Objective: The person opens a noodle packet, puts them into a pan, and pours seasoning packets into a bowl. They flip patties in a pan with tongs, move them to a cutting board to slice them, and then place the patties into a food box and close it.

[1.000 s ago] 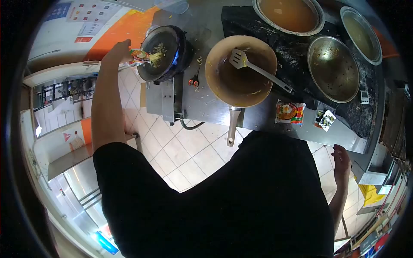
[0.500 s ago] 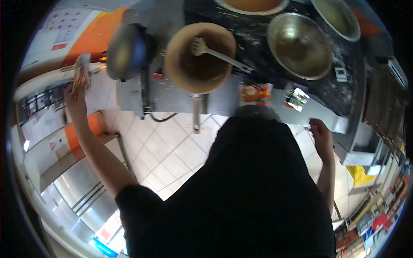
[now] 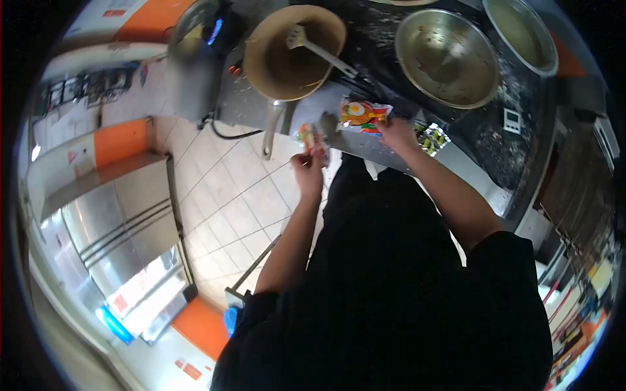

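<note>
My left hand [image 3: 308,173] is closed on a colourful plastic packet [image 3: 309,139], somewhat blurred, held up in front of the counter edge. My right hand [image 3: 398,135] grips the right end of an instant noodle packet [image 3: 362,115] with a fried egg pictured on it, at the counter's front edge. Just right of that hand lies a shiny silver-and-green packet [image 3: 432,139]. Beyond my left hand stands a brown-stained pan [image 3: 264,65], its handle [image 3: 270,133] pointing toward me. A slotted spatula [image 3: 319,51] rests inside the pan.
A metal bowl [image 3: 447,58] with brown residue stands at the back right, beside another metal bowl [image 3: 518,36] holding pale liquid. A small white device with a display [image 3: 512,120] lies on the dark counter [image 3: 479,140]. Dark cookware [image 3: 202,39] is at the far left.
My left hand has come from the far left to the middle with its packet. My right hand has moved in from the right and taken hold of the noodle packet.
</note>
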Action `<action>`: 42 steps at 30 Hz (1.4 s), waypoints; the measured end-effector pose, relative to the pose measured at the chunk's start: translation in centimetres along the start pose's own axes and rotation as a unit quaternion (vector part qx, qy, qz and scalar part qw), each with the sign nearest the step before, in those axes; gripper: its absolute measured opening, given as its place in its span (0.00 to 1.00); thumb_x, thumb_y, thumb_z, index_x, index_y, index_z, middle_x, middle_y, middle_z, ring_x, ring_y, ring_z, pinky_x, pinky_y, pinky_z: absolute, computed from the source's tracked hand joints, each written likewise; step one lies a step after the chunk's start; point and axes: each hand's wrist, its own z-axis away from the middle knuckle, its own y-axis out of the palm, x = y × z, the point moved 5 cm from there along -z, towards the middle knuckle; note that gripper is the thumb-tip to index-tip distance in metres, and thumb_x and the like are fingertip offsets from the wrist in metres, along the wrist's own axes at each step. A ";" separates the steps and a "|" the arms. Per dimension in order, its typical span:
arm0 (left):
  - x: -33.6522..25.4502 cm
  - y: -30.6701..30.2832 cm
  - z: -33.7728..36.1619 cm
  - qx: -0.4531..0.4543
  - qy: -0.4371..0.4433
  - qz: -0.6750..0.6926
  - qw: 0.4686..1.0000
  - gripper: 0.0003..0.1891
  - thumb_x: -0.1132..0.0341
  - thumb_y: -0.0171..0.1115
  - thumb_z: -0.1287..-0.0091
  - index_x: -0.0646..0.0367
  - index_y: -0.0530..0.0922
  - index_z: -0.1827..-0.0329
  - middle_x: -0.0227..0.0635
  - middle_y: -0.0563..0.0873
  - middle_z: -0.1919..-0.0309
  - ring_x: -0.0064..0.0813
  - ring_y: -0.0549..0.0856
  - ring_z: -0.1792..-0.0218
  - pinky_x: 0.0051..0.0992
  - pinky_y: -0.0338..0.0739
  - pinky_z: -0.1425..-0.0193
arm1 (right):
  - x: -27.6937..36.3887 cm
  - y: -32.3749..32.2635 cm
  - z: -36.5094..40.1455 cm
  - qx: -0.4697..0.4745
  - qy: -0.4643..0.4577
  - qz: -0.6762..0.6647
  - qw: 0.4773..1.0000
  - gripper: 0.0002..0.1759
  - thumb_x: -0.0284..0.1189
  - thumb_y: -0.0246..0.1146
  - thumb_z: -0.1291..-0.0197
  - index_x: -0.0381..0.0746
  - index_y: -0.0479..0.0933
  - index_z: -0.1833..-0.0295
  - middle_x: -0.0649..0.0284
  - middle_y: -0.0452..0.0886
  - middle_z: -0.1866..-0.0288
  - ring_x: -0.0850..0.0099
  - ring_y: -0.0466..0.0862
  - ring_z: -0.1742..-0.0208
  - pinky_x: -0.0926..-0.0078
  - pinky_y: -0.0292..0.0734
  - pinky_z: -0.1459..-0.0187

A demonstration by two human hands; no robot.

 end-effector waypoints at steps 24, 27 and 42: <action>-27.5 -0.4 10.7 0.456 0.428 0.009 0.780 0.15 0.73 0.73 0.38 0.58 0.83 0.49 0.41 0.85 0.50 0.43 0.86 0.48 0.35 0.83 0.46 | 12.5 -17.0 26.7 -0.140 -0.422 -0.021 0.895 0.20 0.14 0.74 0.52 0.39 0.78 0.54 0.55 0.87 0.53 0.57 0.88 0.52 0.64 0.84 0.55; -27.3 -2.9 8.6 0.438 0.484 0.034 0.757 0.12 0.74 0.72 0.37 0.58 0.85 0.52 0.39 0.87 0.52 0.42 0.88 0.51 0.35 0.85 0.48 | 15.3 -15.1 26.8 -0.065 -0.381 -0.119 0.915 0.20 0.20 0.76 0.47 0.38 0.79 0.49 0.56 0.85 0.49 0.60 0.86 0.50 0.66 0.83 0.53; -28.1 -11.3 -4.7 0.437 0.434 0.185 0.766 0.12 0.83 0.62 0.33 0.62 0.85 0.50 0.45 0.88 0.47 0.36 0.90 0.49 0.29 0.85 0.47 | 31.2 -8.6 22.4 -0.270 -0.458 -0.003 0.847 0.17 0.24 0.79 0.55 0.39 0.82 0.59 0.60 0.83 0.55 0.62 0.85 0.56 0.66 0.82 0.58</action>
